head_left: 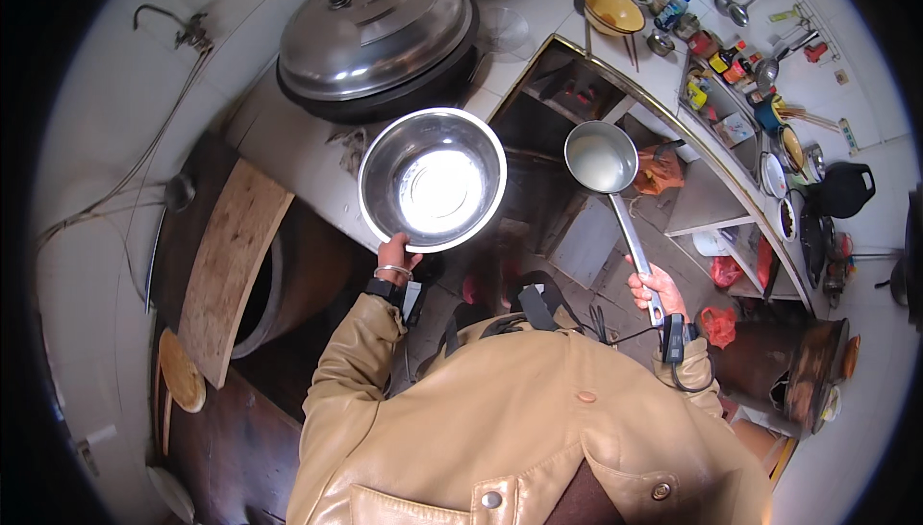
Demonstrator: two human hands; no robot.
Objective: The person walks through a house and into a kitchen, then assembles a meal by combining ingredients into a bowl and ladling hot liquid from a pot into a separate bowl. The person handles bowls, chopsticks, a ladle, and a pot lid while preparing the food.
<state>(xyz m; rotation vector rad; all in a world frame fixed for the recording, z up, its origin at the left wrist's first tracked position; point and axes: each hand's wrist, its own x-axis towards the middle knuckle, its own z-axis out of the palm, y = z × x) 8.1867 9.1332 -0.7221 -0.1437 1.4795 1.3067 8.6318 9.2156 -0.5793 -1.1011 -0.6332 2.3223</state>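
My left hand [398, 257] grips the near rim of a shiny stainless steel basin [382, 186], with the thumb over the edge. Bright glare covers the basin's bottom, so I cannot tell whether any liquid lies in it. To the right, my right hand [657, 290] is closed around the long flat handle of a metal water ladle [626, 221]. Pale, cloudy liquid seems to be inside the ladle's bowl. The ladle is held level over the floor, apart from the basin. Both wrists carry strapped devices.
A large domed wok lid [378, 34] covers the stove [252, 135] ahead. A wooden board [231, 272] lies across a big jar [317, 272] at left. Along the right, a curved counter [721, 164] holds bottles and bowls. A wall tap [191, 33] is at upper left.
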